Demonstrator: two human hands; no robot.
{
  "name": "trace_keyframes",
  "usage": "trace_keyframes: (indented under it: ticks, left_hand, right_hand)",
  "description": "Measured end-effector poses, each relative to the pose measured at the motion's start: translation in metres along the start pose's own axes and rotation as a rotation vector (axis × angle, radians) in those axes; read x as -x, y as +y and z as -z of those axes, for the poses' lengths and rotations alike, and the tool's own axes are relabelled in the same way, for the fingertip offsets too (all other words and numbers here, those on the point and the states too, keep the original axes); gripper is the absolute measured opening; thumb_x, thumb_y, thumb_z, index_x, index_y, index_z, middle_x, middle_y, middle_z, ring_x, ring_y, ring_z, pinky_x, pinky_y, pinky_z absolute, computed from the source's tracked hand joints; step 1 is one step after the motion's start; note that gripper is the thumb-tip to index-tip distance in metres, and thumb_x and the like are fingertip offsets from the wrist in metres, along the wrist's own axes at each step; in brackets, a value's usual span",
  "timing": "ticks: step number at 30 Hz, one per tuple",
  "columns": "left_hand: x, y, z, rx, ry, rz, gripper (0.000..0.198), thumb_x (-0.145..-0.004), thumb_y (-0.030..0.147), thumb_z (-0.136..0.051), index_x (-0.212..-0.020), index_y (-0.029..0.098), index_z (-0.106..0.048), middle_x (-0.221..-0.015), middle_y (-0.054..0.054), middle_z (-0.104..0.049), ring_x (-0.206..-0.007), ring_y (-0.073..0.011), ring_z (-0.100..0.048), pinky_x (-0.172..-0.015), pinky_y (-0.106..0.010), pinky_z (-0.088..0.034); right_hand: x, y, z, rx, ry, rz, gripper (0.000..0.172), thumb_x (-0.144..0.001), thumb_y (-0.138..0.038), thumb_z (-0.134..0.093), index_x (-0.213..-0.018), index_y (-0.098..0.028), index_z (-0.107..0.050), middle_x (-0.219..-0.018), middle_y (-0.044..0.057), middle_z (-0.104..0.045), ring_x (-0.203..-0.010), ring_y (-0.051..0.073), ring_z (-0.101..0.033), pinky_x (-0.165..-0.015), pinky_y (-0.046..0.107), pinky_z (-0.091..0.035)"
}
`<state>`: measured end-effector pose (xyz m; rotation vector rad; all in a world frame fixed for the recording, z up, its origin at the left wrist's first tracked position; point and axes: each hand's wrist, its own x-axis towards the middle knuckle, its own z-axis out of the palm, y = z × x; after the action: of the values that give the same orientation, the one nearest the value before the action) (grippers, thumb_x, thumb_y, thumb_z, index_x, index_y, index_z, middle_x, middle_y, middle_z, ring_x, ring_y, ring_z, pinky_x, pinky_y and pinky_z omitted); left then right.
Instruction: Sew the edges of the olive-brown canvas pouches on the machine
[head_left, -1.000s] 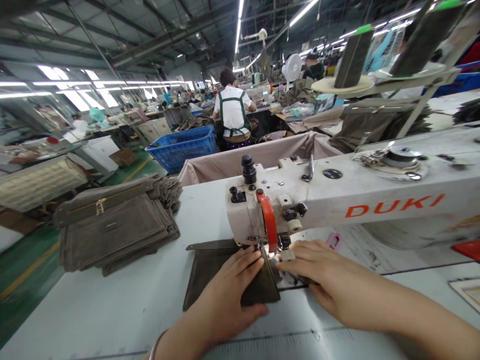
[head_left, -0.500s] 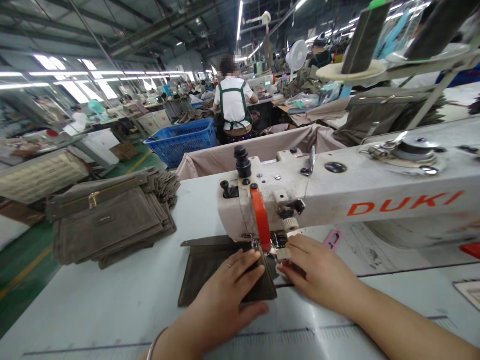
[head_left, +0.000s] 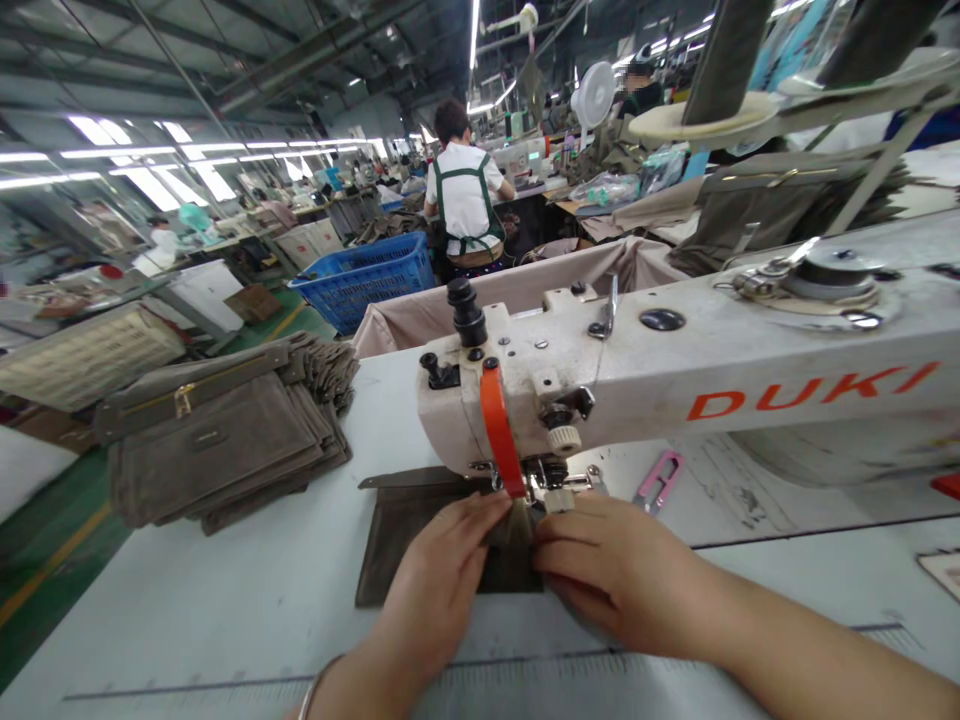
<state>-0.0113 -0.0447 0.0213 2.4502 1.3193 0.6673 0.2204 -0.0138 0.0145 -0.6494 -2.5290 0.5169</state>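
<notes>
A dark olive-brown fabric panel (head_left: pixel 401 530) lies on the table, its far edge running under the sewing machine head (head_left: pixel 480 420). My left hand (head_left: pixel 442 565) rests on the panel, fingers stretched forward and close together, tips beside the orange guard (head_left: pixel 501 430). On the panel's right side my right hand (head_left: pixel 611 570) has its fingers bent in around the edge, just below the presser foot area. Between the two hands a paler strip of the panel (head_left: pixel 517 525) shows. The needle and the fingertips of the right hand are hidden.
A stack of brown zippered pouch pieces (head_left: pixel 225 440) sits at the left. Pink thread snips (head_left: pixel 660 482) lie right of the machine head. Behind the table are a pink cloth-lined bin (head_left: pixel 420 320), a blue crate (head_left: pixel 367 280) and a seated person (head_left: pixel 465 190). Thread cones (head_left: pixel 727 60) stand upper right.
My left hand's fingers have drawn together and turned toward the needle. My right hand has come down from beside the presser foot onto the panel's right edge. The view has shifted slightly.
</notes>
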Motion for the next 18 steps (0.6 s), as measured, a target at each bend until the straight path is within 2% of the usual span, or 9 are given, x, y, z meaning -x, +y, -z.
trace_keyframes:
  ticks: [2,3,8,12,18]
  left_hand:
    - [0.000,-0.005,0.004,0.047,0.000,0.024,0.048,-0.091,0.004,-0.037,-0.134,0.023,-0.048,-0.136,-0.005,-0.057,-0.127,-0.0173,-0.052,-0.108,-0.040,-0.046]
    - [0.000,-0.007,0.005,0.033,-0.022,-0.008,0.048,-0.091,0.004,-0.038,-0.135,0.022,-0.048,-0.137,-0.005,-0.057,-0.128,-0.0174,-0.051,-0.109,-0.040,-0.045]
    - [-0.001,-0.006,-0.002,-0.234,-0.145,-0.293,0.043,-0.091,0.003,-0.040,-0.133,0.011,-0.049,-0.135,-0.013,-0.057,-0.130,-0.0235,-0.049,-0.111,-0.046,-0.042]
    - [-0.004,-0.006,-0.006,-0.296,-0.190,-0.295,0.041,-0.090,0.004,-0.043,-0.130,0.011,-0.051,-0.133,-0.012,-0.058,-0.128,-0.0236,-0.050,-0.109,-0.043,-0.045]
    - [-0.016,-0.009,0.001,-0.259,-0.180,-0.316,0.036,-0.090,0.004,-0.044,-0.125,0.011,-0.054,-0.127,-0.012,-0.060,-0.121,-0.0219,-0.055,-0.106,-0.040,-0.047]
  right_hand:
    - [-0.001,-0.002,-0.001,-0.002,-0.036,0.001,0.017,-0.089,-0.016,-0.052,-0.099,-0.023,-0.065,-0.099,0.003,-0.065,-0.094,0.019,-0.057,-0.084,0.035,-0.043]
    - [-0.001,-0.003,-0.003,0.001,-0.055,0.003,0.017,-0.089,-0.017,-0.052,-0.099,-0.023,-0.065,-0.101,0.003,-0.065,-0.095,0.019,-0.057,-0.085,0.036,-0.043]
    - [0.001,-0.006,-0.007,0.033,-0.111,0.030,0.010,-0.089,-0.022,-0.055,-0.088,-0.022,-0.065,-0.091,0.002,-0.065,-0.090,0.020,-0.056,-0.082,0.037,-0.044]
    - [0.002,-0.008,-0.008,0.007,-0.110,0.015,0.011,-0.088,-0.021,-0.055,-0.089,-0.022,-0.065,-0.091,0.002,-0.065,-0.091,0.020,-0.057,-0.081,0.036,-0.044]
    - [0.001,-0.007,-0.008,-0.026,-0.091,-0.014,0.020,-0.088,-0.018,-0.052,-0.101,-0.023,-0.066,-0.095,0.002,-0.067,-0.093,0.021,-0.057,-0.082,0.038,-0.043]
